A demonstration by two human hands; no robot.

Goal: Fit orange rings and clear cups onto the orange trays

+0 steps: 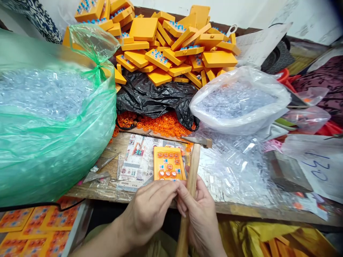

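Note:
My right hand (203,208) is closed around the wooden handle of a hammer (194,164), whose metal head lies beyond at the board's top right. The fingers of my left hand (148,203) are pinched together and meet my right fingertips; what they hold, if anything, is hidden. Just beyond both hands lies a yellow plastic panel (157,160), fitted with orange round caps (169,166) and a few bare blue-and-white switches (162,167). Its lower edge is partly covered by my fingers. Under it is a printed sheet (136,157) on the wooden bench (107,159).
A green bag (66,150) of clear pieces bulges at left, a white bag (238,121) of them at right. Orange caps (163,125) spill from a black bag (158,92). Yellow panels (144,28) are heaped behind. Finished-looking panels (34,221) lie below left.

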